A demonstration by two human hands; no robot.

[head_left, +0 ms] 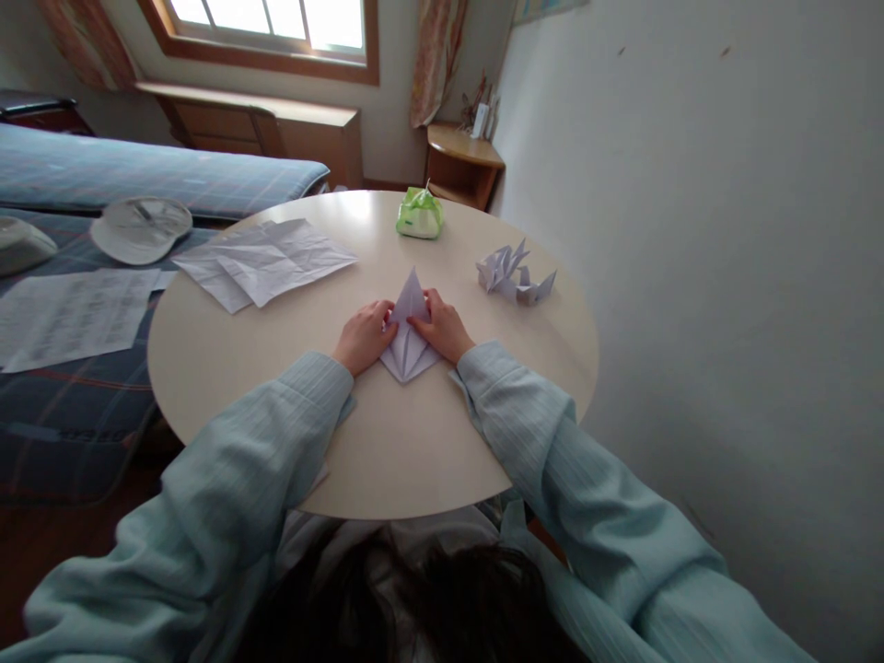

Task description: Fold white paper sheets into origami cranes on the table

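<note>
A pale kite-shaped folded paper (409,324) lies on the round beige table (290,368), its sharp tip pointing away from me. My left hand (365,336) presses on its left side with the fingers curled and pinched on the paper. My right hand (442,327) does the same on the right side, fingertips meeting the left hand's near the middle crease. Both sleeves are light blue.
Several creased white sheets (266,261) lie at the table's left back. Finished folded paper figures (513,273) sit at the right. A green tissue pack (419,214) stands at the far edge. A bed (75,304) with papers and a cap is left; a wall is right.
</note>
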